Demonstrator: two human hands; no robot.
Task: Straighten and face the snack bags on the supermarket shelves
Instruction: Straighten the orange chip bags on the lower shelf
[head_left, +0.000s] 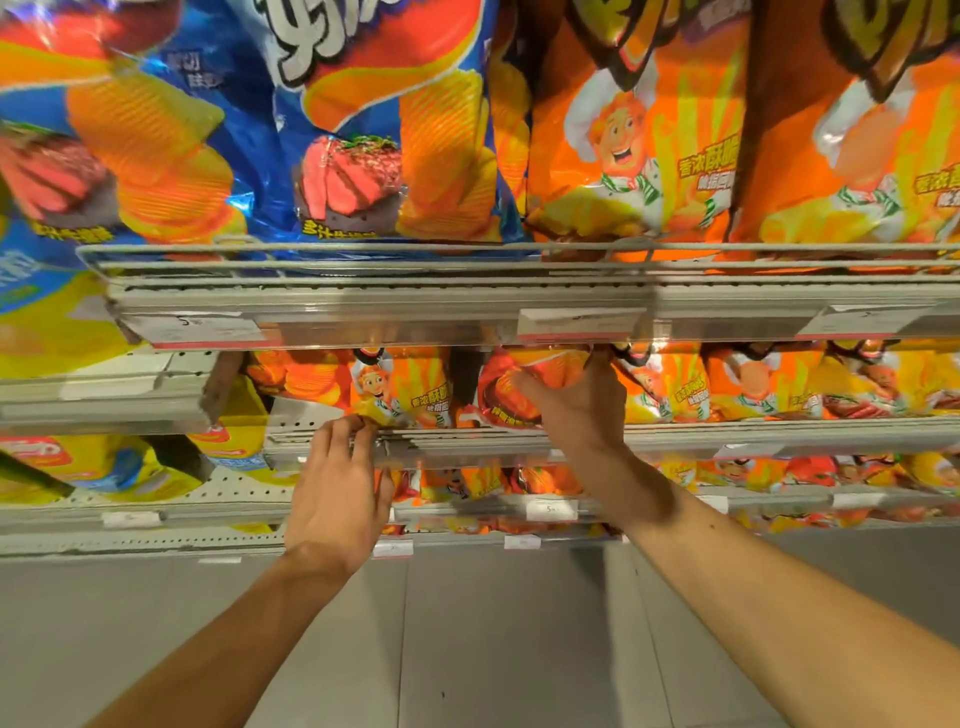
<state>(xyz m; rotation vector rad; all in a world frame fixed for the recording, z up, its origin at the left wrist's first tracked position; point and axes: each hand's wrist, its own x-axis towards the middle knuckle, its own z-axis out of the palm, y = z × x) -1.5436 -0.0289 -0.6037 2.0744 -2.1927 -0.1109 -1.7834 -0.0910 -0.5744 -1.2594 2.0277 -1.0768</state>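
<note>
On the second shelf an orange chef bag stands facing out. My left hand pinches its lower left corner at the shelf lip. Just to the right, a red-orange bag leans crooked under the shelf above. My right hand grips that bag, thumb on its front and fingers over its top right edge. More orange chef bags line the shelf to the right.
The top shelf with a wire rail holds blue steak-flavour bags and large orange bags close overhead. Yellow bags fill the left bay. Lower shelves hold more orange bags. Grey floor lies below.
</note>
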